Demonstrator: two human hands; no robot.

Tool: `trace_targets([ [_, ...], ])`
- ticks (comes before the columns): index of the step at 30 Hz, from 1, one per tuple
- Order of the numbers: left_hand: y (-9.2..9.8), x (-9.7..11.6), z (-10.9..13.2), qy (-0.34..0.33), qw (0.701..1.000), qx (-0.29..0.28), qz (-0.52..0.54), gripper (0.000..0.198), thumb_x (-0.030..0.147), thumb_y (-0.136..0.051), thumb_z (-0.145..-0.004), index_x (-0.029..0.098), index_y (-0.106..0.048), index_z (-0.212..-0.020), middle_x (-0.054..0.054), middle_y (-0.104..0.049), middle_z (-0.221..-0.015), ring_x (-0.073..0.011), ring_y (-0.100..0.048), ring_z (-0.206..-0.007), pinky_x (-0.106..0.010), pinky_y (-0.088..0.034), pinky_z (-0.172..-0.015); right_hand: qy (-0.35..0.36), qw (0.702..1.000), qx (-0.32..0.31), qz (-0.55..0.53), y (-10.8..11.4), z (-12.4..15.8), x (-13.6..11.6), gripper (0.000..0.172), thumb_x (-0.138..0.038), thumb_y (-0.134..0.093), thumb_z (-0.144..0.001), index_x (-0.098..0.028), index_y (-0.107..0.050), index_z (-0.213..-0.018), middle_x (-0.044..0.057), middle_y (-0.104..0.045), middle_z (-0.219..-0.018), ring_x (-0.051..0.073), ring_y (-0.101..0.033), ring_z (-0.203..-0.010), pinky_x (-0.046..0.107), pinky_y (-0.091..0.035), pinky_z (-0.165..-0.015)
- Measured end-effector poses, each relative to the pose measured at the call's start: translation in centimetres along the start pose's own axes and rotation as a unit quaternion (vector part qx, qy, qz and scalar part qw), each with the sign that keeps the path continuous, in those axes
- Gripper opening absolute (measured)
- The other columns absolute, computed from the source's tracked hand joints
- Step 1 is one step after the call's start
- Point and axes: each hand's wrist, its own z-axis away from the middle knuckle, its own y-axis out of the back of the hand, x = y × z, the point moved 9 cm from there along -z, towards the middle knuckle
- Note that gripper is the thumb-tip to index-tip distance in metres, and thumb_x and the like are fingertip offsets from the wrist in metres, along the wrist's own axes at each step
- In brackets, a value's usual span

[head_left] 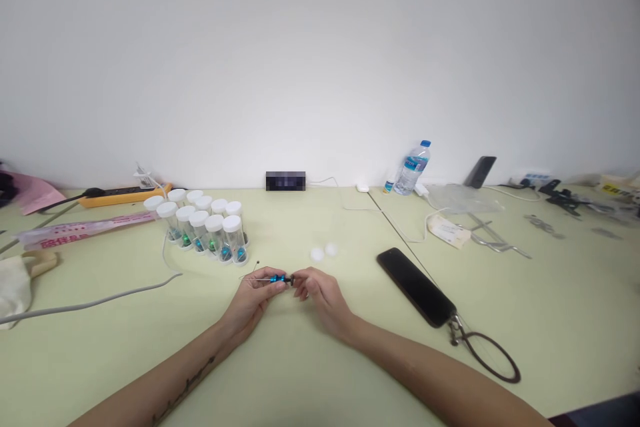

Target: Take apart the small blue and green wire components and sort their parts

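Note:
My left hand (251, 298) is closed, pinching a small blue metallic part (277, 279) between thumb and fingers. A thin metal rod runs from the part to the left, and its right end is black. A thin wire with a dark tip sticks up behind my left hand. Curled in from the right, my right hand (324, 297) has its fingertips at the black end; the exact contact is too small to make out. Two white round caps (317, 254) lie just beyond the hands. Clear tubes with white lids (233, 240) stand grouped at the left, holding blue and green pieces.
A black phone (417, 287) with a strap loop lies at the right. Farther back are a water bottle (413, 170), a small dark display (285, 181) and a yellow power strip (125, 196). A grey cable (100, 303) crosses the left side; metal rods (493, 237) lie far right.

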Motion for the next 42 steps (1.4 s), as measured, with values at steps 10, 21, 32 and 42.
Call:
trace_targets([
  [10, -0.08, 0.45, 0.24, -0.010, 1.000, 0.006, -0.012, 0.019, 0.016, -0.078, -0.067, 0.015, -0.071, -0.084, -0.004, -0.074, -0.084, -0.0127, -0.065, -0.080, -0.022, -0.048, -0.079, 0.004, 1.000, 0.003, -0.008, 0.02, -0.08, -0.06, 0.043, -0.044, -0.032, -0.098, -0.015, -0.062, -0.107, 0.006, -0.060, -0.085, 0.013, -0.059, -0.069, 0.027, -0.051, -0.065],
  [21, -0.08, 0.42, 0.19, -0.013, 1.000, 0.004, -0.009, 0.020, 0.016, -0.078, -0.067, 0.015, -0.071, -0.086, -0.006, -0.073, -0.086, -0.0134, -0.065, -0.080, -0.023, -0.049, -0.079, -0.006, 1.000, 0.009, -0.014, 0.13, -0.04, 0.10, 0.043, -0.045, -0.031, -0.098, -0.016, -0.059, -0.112, 0.006, -0.061, -0.084, 0.013, -0.059, -0.069, 0.027, -0.051, -0.065],
  [32, -0.01, 0.23, 0.15, -0.008, 1.000, 0.008, -0.003, 0.021, 0.016, -0.078, -0.066, 0.015, -0.070, -0.086, -0.005, -0.073, -0.086, -0.0131, -0.066, -0.080, -0.023, -0.049, -0.080, -0.009, 1.000, 0.002, -0.011, -0.02, 0.02, 0.33, 0.043, -0.045, -0.030, -0.098, -0.016, -0.057, -0.114, 0.006, -0.060, -0.085, 0.013, -0.059, -0.069, 0.027, -0.050, -0.065],
  [42, 0.49, 0.69, 0.15, -0.015, 0.998, 0.041, 0.033, 0.024, 0.016, -0.080, -0.064, 0.014, -0.070, -0.086, -0.006, -0.074, -0.087, -0.0131, -0.067, -0.080, -0.023, -0.051, -0.079, -0.008, 0.978, -0.006, 0.206, 0.13, -0.46, -0.43, 0.017, -0.018, -0.050, -0.090, -0.020, -0.060, -0.103, 0.004, -0.057, -0.091, 0.016, -0.054, -0.082, 0.029, -0.044, -0.077],
])
